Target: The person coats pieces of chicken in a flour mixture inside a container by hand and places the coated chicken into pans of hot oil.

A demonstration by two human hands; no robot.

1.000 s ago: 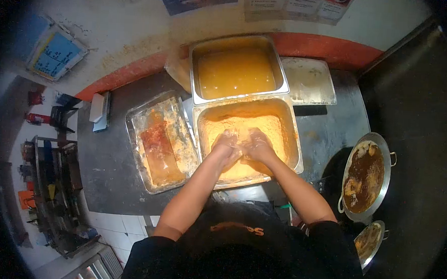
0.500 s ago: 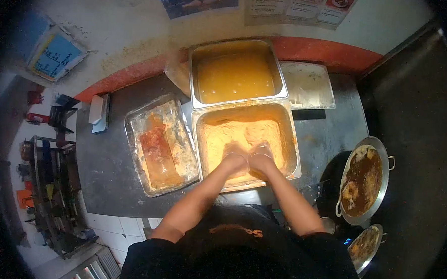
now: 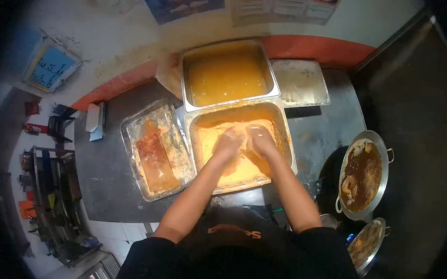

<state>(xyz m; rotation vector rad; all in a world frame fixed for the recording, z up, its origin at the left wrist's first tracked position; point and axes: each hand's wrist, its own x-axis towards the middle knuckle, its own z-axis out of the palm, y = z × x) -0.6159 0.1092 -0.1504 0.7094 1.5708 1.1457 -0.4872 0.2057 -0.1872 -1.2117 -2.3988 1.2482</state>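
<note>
Both hands are over a metal pan [image 3: 290, 143] of pale orange breading flour [image 3: 242, 171]. On the left side my left hand [image 3: 228, 144] has its fingers curled inward, dusted with powder. My right hand [image 3: 260, 140] faces it closely, also curled, with a shadow on the flour below it. What lies between the fingers is blurred and coated, so I cannot make it out. Directly behind, a second metal pan [image 3: 275, 81] holds cloudy yellow-brown liquid [image 3: 229, 76].
A floury tray [image 3: 182, 160] with a reddish, wet-looking container [image 3: 154, 158] lies to the left. Two pans of dark oil, one upper [image 3: 366, 172] and one lower [image 3: 369, 243], stand at the right. A pale lidded tray [image 3: 302, 83] sits at the back right of the dark table [image 3: 105, 179].
Both hands have risen from deep in the flour and moved toward the far side of the pan. The whole view has shifted slightly.
</note>
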